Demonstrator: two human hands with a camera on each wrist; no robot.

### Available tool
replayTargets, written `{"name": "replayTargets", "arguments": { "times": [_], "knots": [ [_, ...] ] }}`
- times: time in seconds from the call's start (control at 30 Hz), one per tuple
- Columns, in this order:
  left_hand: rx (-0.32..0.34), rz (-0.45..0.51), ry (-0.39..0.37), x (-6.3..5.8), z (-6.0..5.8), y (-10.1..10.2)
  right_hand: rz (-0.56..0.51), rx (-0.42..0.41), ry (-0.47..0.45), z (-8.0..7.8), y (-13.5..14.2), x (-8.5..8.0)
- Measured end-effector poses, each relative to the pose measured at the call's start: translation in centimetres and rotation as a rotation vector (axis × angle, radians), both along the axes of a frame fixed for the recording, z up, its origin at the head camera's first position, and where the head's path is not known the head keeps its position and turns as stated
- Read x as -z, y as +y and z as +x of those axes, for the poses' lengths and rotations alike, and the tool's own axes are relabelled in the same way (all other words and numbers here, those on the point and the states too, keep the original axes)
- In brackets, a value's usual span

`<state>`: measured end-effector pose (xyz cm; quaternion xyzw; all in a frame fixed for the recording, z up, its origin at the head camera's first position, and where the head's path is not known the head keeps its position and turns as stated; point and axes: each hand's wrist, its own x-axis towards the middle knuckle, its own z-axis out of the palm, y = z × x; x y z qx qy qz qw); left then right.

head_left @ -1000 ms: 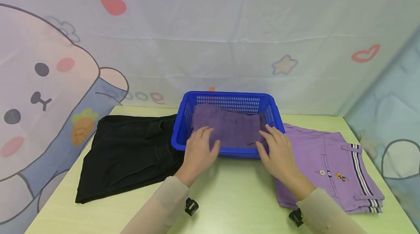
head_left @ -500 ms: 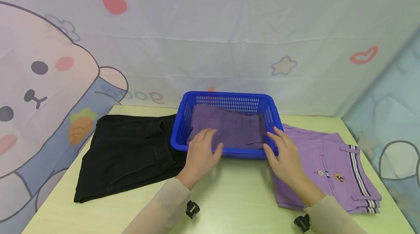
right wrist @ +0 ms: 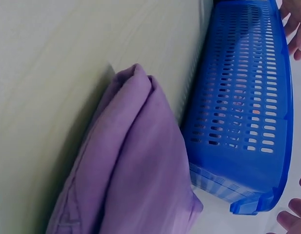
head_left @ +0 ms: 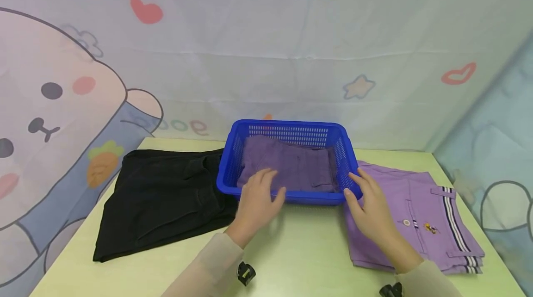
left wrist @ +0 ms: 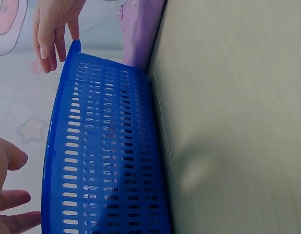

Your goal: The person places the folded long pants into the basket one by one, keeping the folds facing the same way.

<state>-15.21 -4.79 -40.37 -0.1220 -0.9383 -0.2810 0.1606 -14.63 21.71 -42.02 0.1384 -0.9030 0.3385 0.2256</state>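
A blue plastic basket [head_left: 287, 197] stands at the back middle of the table in the head view. Inside it lies a folded dark purple pair of trousers [head_left: 291, 163]. My left hand [head_left: 258, 200] hovers at the basket's front rim, left of its middle, with relaxed, spread fingers. Close to the front right corner is my right hand [head_left: 370, 209], its fingers parted and nothing between them; it overlaps folded lilac trousers [head_left: 420, 213] in this view. The right wrist view shows those trousers' folded edge [right wrist: 140, 146] beside the perforated basket wall [right wrist: 238, 97].
Folded black trousers [head_left: 162, 204] lie left of the basket, partly behind its left side. A printed cloth backdrop [head_left: 266, 47] rises directly behind the table [head_left: 308, 250]. The lilac trousers sit near the table's right edge.
My right hand has moved from over the dark purple trousers to the right and towards me, past the basket's corner. My left hand has drawn back slightly. The trousers' front edge shows more.
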Motion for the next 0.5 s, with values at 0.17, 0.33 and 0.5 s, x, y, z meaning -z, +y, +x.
{"name": "replayTargets", "arguments": {
  "times": [0.17,0.33,0.5],
  "knots": [
    [-0.003,-0.001,0.021,0.0,0.2,0.1,-0.035,0.007,-0.01,0.3,0.2,0.0],
    [-0.018,0.01,0.035,0.1,0.5,0.1,-0.059,0.0,-0.015,0.4,0.6,0.2],
    [-0.028,0.018,0.049,0.2,0.9,0.0,-0.077,0.009,-0.052,0.7,1.1,0.4]
  ]
}}
